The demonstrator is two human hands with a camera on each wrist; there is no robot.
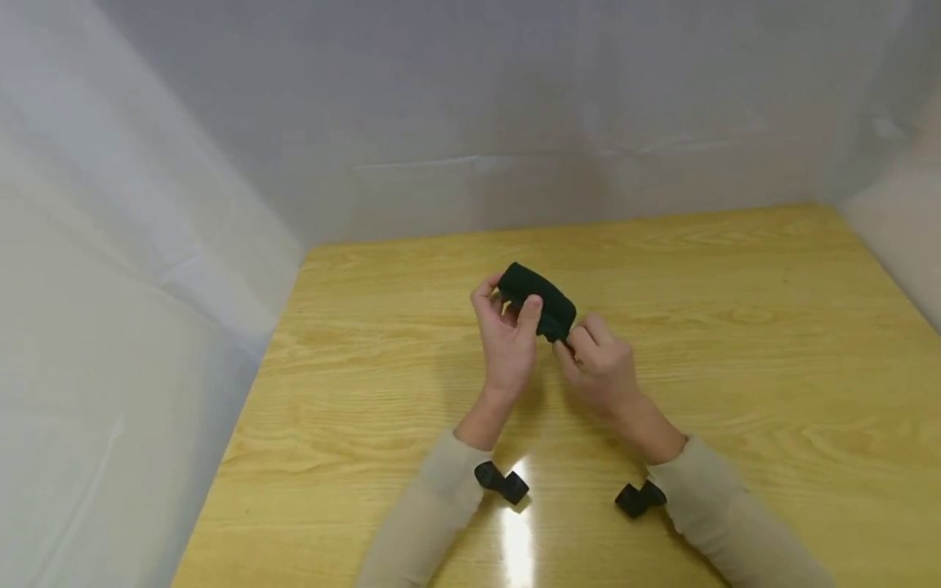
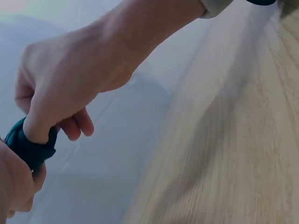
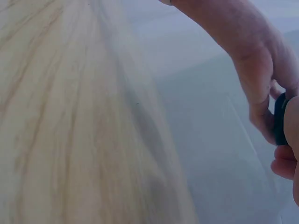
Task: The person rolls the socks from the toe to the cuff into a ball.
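A rolled dark green cloth bundle (image 1: 539, 300) is held in the air above the middle of the wooden table (image 1: 735, 327). My left hand (image 1: 507, 331) grips its left part, thumb on the near side and fingers curled round the far side. My right hand (image 1: 597, 365) pinches the bundle's right end with thumb and fingertips. In the left wrist view the dark cloth (image 2: 27, 147) shows under the left hand's (image 2: 56, 93) thumb. The right wrist view catches only a sliver of the cloth (image 3: 280, 119) at the frame's right edge beside the right hand (image 3: 266, 70).
Two black wrist camera mounts show at the sleeves, one on the left (image 1: 502, 482) and one on the right (image 1: 639, 498). Pale translucent walls (image 1: 147, 245) close the table on the left, back and right.
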